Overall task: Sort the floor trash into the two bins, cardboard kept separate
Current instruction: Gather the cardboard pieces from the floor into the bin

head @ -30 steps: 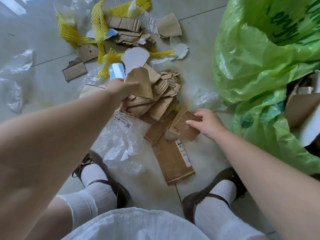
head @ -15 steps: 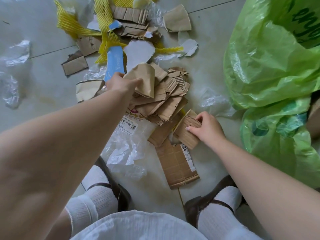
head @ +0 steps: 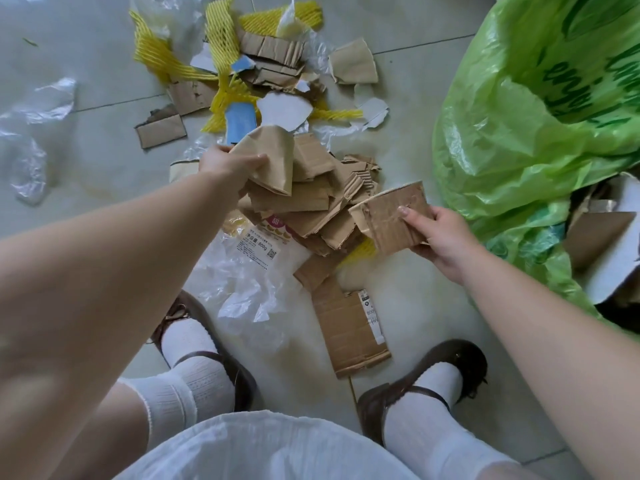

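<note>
At nine o'clock on the tiled floor (head: 408, 81) lies crumpled clear plastic (head: 33, 133). Toward eleven, yellow foam netting (head: 162, 60) tangles with torn cardboard scraps (head: 273, 53) and a blue card (head: 239, 122). The left hand (head: 228, 166) reaches to the middle of the view, its fingers (head: 258, 160) pinching a folded brown paper piece (head: 273, 161) on top of the cardboard pile (head: 311, 199). Beneath, at six o'clock, a clear printed bag (head: 249, 271) and a flat cardboard sheet (head: 349, 334) lie between two brown shoes (head: 460, 362). Toward three o'clock the right hand (head: 440, 233) holds a cardboard piece (head: 391, 216) lifted off the floor, thumb pressed on its face, other fingers behind. At the right edge, a green bag (head: 519, 126) lines a bin with cardboard (head: 595, 237) inside.
</note>
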